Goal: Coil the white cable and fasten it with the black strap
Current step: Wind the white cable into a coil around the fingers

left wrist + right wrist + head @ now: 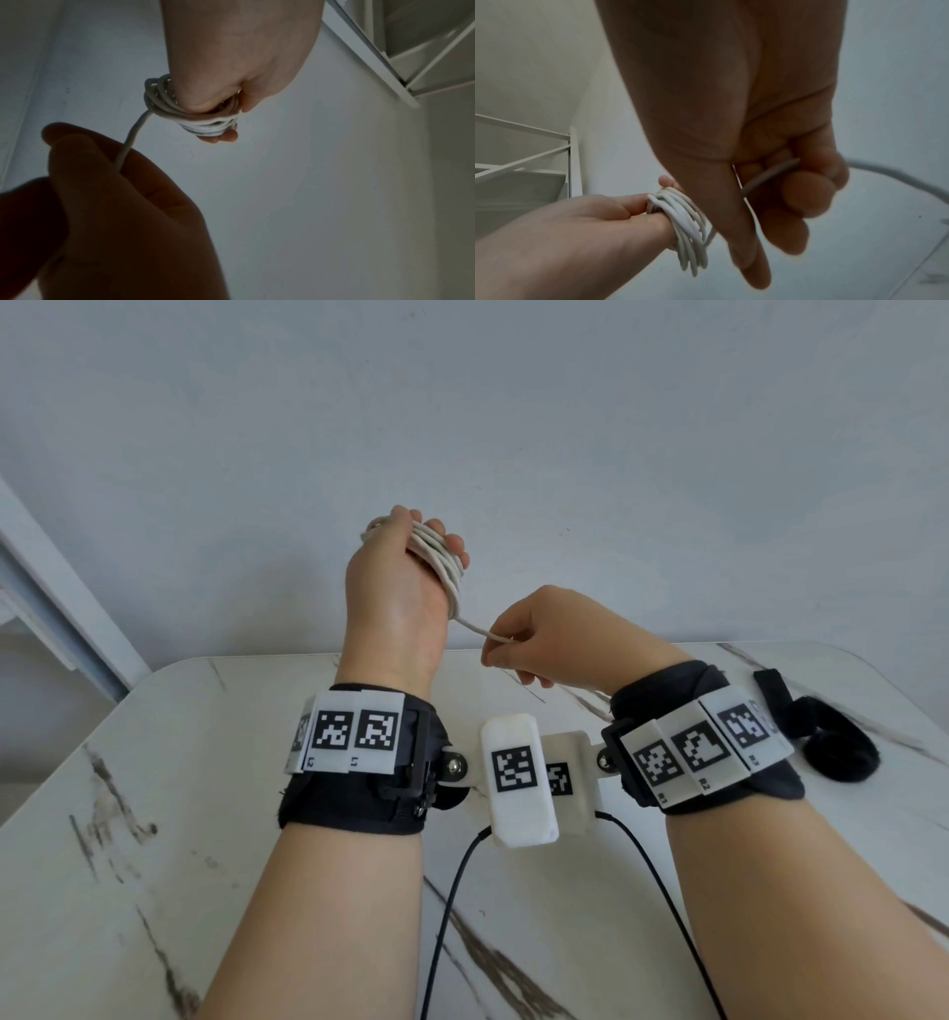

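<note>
The white cable (pixel 441 554) is wound in several loops around the fingers of my raised left hand (pixel 405 577), which holds the coil (pixel 185 113) above the table. One strand runs down and right from the coil (pixel 687 229) to my right hand (pixel 534 639), whose curled fingers (pixel 805 188) grip the cable's free length (pixel 129 142). The black strap (pixel 821 737) lies on the table at the right, partly hidden behind my right wristband. Both hands are held in the air, close together.
A white marble-patterned table (pixel 154 814) with rounded corners lies below the hands. Two black wires (pixel 447 916) trail from the wrist devices toward the front edge. A plain grey wall stands behind, with a white frame (pixel 61 608) at the left.
</note>
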